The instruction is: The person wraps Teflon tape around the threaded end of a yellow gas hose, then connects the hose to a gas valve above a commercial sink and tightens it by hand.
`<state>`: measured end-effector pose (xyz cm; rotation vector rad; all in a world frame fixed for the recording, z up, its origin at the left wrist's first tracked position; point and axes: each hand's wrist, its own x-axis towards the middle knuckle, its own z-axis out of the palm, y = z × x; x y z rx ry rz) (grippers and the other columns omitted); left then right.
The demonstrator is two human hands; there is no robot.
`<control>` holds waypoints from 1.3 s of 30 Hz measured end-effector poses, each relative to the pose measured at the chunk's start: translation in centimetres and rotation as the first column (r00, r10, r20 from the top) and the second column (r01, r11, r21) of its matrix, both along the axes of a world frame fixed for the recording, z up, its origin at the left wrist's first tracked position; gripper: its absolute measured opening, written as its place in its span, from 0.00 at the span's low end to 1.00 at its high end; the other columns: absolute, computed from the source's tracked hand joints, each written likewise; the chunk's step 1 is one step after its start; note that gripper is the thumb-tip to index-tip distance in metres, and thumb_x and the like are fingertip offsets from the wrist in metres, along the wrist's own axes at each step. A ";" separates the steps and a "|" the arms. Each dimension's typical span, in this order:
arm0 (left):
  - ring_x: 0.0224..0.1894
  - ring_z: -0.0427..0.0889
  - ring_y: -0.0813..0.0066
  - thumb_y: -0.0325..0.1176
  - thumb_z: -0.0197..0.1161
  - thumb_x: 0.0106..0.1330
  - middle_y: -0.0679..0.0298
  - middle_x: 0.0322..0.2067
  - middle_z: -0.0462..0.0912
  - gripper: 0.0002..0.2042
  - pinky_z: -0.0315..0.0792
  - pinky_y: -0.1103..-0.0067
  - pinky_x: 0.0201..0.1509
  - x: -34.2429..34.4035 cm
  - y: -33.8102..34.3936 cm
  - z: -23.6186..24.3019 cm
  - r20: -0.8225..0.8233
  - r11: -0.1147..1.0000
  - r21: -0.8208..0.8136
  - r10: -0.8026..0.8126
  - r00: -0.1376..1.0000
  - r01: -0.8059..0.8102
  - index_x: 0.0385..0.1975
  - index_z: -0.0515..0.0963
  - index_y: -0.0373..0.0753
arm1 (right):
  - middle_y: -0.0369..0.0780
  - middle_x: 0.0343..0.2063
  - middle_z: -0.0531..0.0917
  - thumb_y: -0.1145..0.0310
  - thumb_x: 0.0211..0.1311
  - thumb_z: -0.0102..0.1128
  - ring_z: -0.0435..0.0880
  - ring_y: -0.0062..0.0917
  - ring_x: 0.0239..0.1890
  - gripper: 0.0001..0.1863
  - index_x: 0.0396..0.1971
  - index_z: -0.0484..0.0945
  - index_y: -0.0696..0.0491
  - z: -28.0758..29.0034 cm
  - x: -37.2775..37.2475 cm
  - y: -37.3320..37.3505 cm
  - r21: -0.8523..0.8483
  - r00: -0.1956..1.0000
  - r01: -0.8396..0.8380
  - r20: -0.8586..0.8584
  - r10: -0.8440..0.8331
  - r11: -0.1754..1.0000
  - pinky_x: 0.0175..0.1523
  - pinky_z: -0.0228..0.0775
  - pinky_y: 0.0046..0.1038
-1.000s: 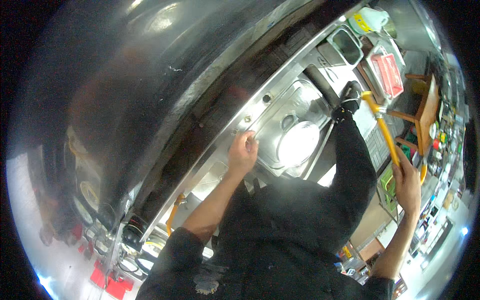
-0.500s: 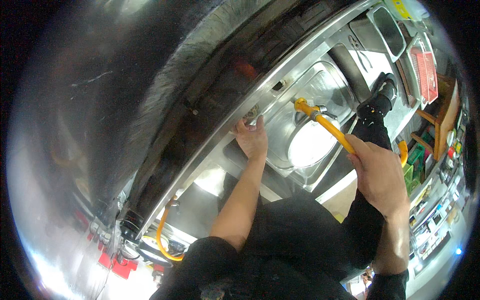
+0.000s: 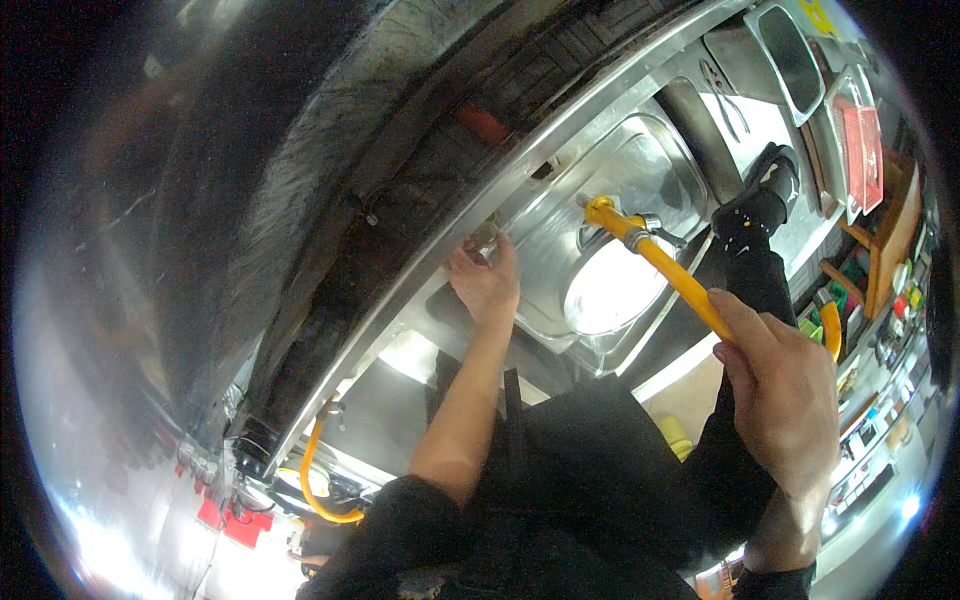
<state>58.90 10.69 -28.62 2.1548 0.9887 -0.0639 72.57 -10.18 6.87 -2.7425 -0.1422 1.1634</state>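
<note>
My right hand point(image 3: 785, 400) is wrapped round a yellow hose point(image 3: 690, 285) at the right. A metal clamp point(image 3: 634, 238) and a small valve with a lever point(image 3: 655, 228) sit near the hose's far end, above a shiny steel pan point(image 3: 560, 215). My left hand point(image 3: 485, 280) is by the steel counter's far rim, its thumb and fingers curled about a small brownish-green piece point(image 3: 487, 235). What that piece is does not show clearly, as the fingers partly cover it.
Pliers-like metal tongs point(image 3: 722, 98) lie beyond the pan. A deep steel container point(image 3: 785, 60) and a red basket point(image 3: 862, 160) stand at the upper right. My shoe point(image 3: 770, 185) rests at the counter's right side. A dark gap point(image 3: 420, 190) runs behind the rim.
My right hand has moved right and slightly down, drawing the held part of the hose with it. My left hand stays by the rim, shifted slightly left; the whole view has shifted a little.
</note>
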 end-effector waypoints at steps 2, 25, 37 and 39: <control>0.43 0.80 0.62 0.36 0.81 0.62 0.54 0.44 0.82 0.25 0.78 0.67 0.49 0.7 -2.1 1.6 0.100 0.995 0.056 -0.093 0.991 0.088 0.54 0.79 0.33 | 0.52 0.41 0.90 0.77 0.69 0.67 0.90 0.51 0.43 0.23 0.63 0.83 0.52 0.3 0.1 -0.3 -0.071 0.999 0.030 0.018 -0.029 0.997 0.49 0.81 0.45; 0.42 0.90 0.56 0.39 0.74 0.72 0.52 0.46 0.89 0.23 0.83 0.67 0.48 5.5 -6.1 1.0 0.024 1.000 -0.010 0.015 1.000 -0.015 0.63 0.80 0.38 | 0.54 0.52 0.90 0.77 0.69 0.67 0.90 0.51 0.54 0.21 0.61 0.85 0.54 1.1 0.4 -3.7 -0.040 0.977 0.170 0.136 -0.163 0.985 0.61 0.81 0.43; 0.42 0.85 0.56 0.38 0.78 0.68 0.59 0.36 0.86 0.16 0.79 0.63 0.49 0.5 -0.3 -1.6 0.149 0.986 0.167 -0.013 0.989 -0.012 0.50 0.85 0.37 | 0.54 0.46 0.90 0.77 0.65 0.67 0.90 0.54 0.49 0.21 0.59 0.86 0.53 -0.2 -0.6 -1.2 0.002 0.992 0.049 0.115 -0.049 0.999 0.55 0.80 0.46; 0.42 0.85 0.55 0.38 0.78 0.68 0.60 0.36 0.86 0.16 0.78 0.62 0.50 0.5 -0.2 -1.4 0.093 0.986 0.165 -0.009 0.996 -0.007 0.49 0.85 0.37 | 0.54 0.46 0.90 0.76 0.65 0.67 0.90 0.54 0.49 0.21 0.59 0.86 0.54 -0.4 -0.7 -0.9 0.010 0.992 0.060 0.111 -0.061 0.998 0.55 0.80 0.46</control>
